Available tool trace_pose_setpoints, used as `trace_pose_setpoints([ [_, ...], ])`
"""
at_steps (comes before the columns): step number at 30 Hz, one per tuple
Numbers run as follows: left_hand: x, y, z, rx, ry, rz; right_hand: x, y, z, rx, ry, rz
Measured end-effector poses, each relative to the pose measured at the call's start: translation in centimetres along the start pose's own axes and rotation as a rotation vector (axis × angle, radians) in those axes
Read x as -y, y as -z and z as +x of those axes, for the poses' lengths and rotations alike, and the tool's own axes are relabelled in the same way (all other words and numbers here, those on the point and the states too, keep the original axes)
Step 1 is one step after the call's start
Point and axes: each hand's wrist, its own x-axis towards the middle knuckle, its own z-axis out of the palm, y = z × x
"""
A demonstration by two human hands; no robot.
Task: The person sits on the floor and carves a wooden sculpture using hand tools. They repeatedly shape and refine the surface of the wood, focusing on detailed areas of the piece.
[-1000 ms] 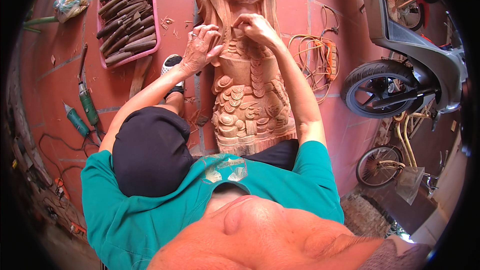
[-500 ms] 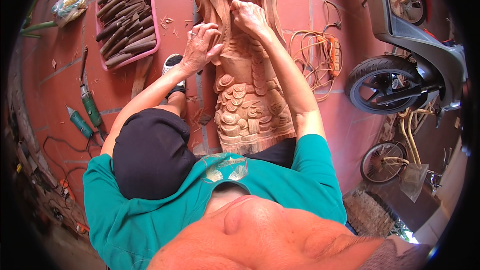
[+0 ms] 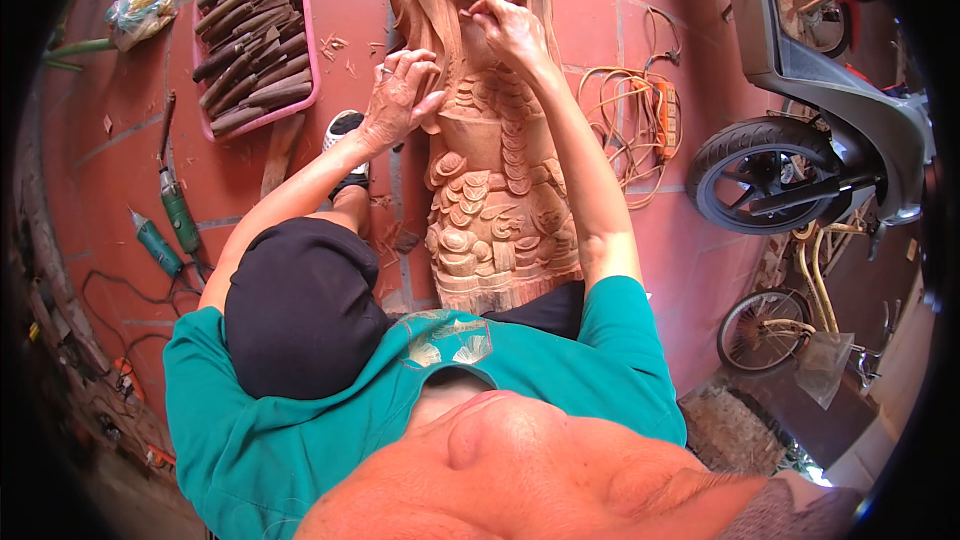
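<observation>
A carved wooden statue (image 3: 475,145) lies on the floor between my legs, with draped robes, carved hands and rows of coin-like shapes. My left hand (image 3: 402,95) rests at the robe's left edge, fingers spread and thumb apart, a ring on one finger. Over the middle of the robe, just below the carved hands, is my right hand (image 3: 510,32). Its fingers are bent in a pinch near the wood; whatever lies between them is hidden or too small to name.
A pink basket (image 3: 314,60) of chisels stands at the left, wood chips (image 3: 333,46) beside it. Two green power tools (image 3: 178,210) lie lower left. Right of the statue are an orange power strip (image 3: 665,115) with coiled cord, a motorbike wheel (image 3: 770,172) and a bicycle wheel (image 3: 765,328).
My right hand has shifted slightly right, and its fingers have loosened from a tight fist into a bent pinch. My left hand stays in place.
</observation>
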Motion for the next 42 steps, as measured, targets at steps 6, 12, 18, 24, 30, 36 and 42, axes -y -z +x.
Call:
trace_pose_setpoints([
  [6,-0.1,0.2,0.1,0.011,0.002,0.003,0.3,-3.3,0.4,-0.091,0.083,-0.131],
  [12,0.2,-0.2,-0.2,0.013,0.018,-0.007,0.6,-0.1,-3.5,0.183,0.117,-0.089],
  [18,0.3,-0.3,-0.2,-0.003,0.004,-0.024,0.0,1.1,-2.6,0.099,0.004,0.027],
  [24,0.2,-0.2,-0.1,0.003,-0.007,-0.014,-0.2,-2.1,0.6,-0.096,0.093,-0.152],
  [30,0.2,-0.2,-0.3,0.004,0.009,-0.001,0.5,-0.4,-2.4,0.204,0.070,-0.155],
  [36,0.5,-0.5,-0.2,-0.016,-0.014,0.002,0.8,2.4,-3.3,0.366,0.100,-0.068],
  [42,0.6,-0.5,-0.2,-0.002,-0.012,-0.025,0.0,-0.3,-0.1,0.007,0.030,-0.133],
])
